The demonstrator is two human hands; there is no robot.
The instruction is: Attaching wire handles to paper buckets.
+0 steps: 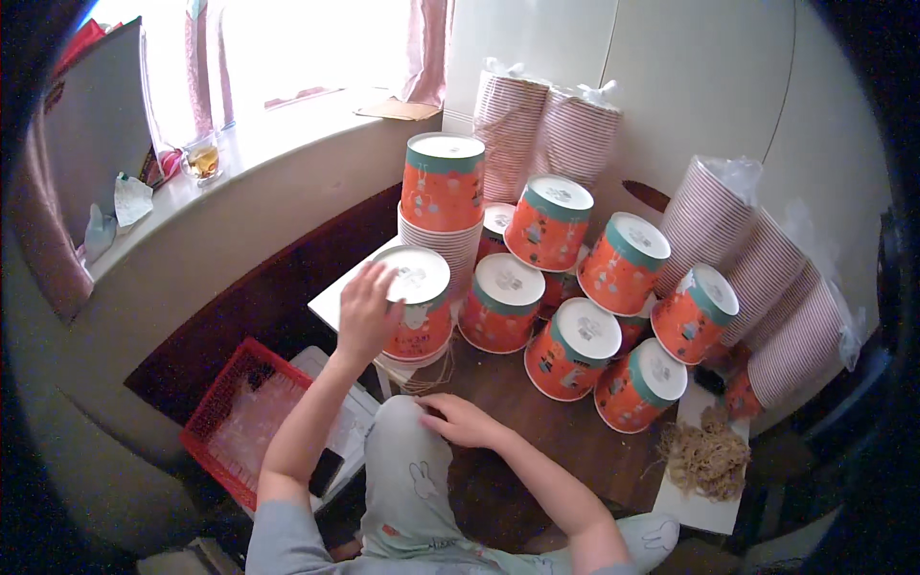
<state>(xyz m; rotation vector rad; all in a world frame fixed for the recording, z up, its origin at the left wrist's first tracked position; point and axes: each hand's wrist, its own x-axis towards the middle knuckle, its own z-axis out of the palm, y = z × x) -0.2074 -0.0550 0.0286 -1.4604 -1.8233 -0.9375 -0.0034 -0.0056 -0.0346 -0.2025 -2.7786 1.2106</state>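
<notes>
My left hand (pixel 364 311) is at the left side of an upside-down orange paper bucket (pixel 422 321) with a white base. Its fingers are stretched out by the bucket's top edge; whether they touch it I cannot tell. Under this bucket more rims show, and thin strands of twine (pixel 431 374) hang beside them. My right hand (pixel 462 420) lies on my raised knee with its fingers loosely extended, holding nothing visible. Just behind the near bucket rises a taller stack of nested buckets (pixel 443 187). To the right, several more orange buckets (pixel 572 347) stand upside down, some on top of others.
Bagged stacks of striped paper buckets (pixel 513 125) line the wall, with more leaning at the right (pixel 704 225). A heap of twine (pixel 707 455) lies on a white board at the right. Lower left stands a red plastic basket (pixel 216 393); a glass cup (pixel 201 158) is on the windowsill.
</notes>
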